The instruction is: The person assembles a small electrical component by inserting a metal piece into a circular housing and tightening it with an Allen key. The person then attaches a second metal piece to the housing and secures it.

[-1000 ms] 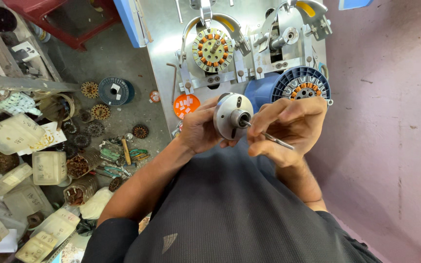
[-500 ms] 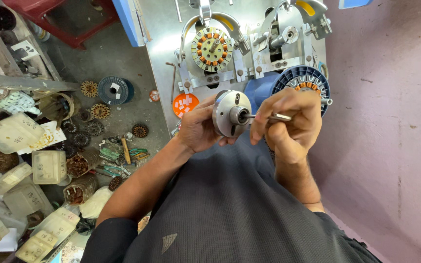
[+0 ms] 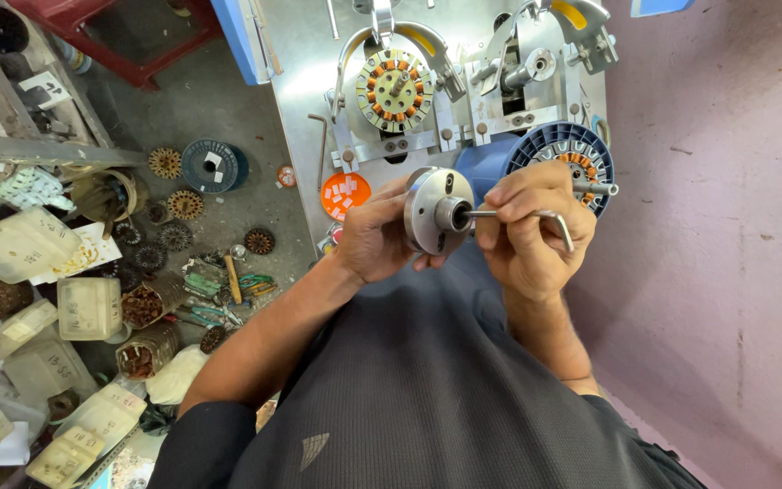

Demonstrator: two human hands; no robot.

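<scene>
My left hand (image 3: 375, 237) grips a round grey metal disc part (image 3: 431, 208) with a short hub in its middle, held at chest height. My right hand (image 3: 530, 226) holds a bent metal hex key (image 3: 549, 217), whose long end sits in the hub of the disc. Just behind my hands lies a blue round spool (image 3: 561, 152) with a copper-wound stator inside it. Further back, a second stator (image 3: 395, 89) with orange windings is clamped on the grey metal winding machine (image 3: 319, 63).
An orange lid (image 3: 345, 193) with small white pieces lies on the machine plate. The grey floor at left holds several stator cores (image 3: 166, 163), a dark wire reel (image 3: 211, 165), hand tools (image 3: 228, 288) and clear plastic boxes (image 3: 89, 308). A pink wall (image 3: 726, 226) stands to the right.
My right hand has turned and lifted the hex key from below the disc up to its hub. The left hand kept the disc almost still.
</scene>
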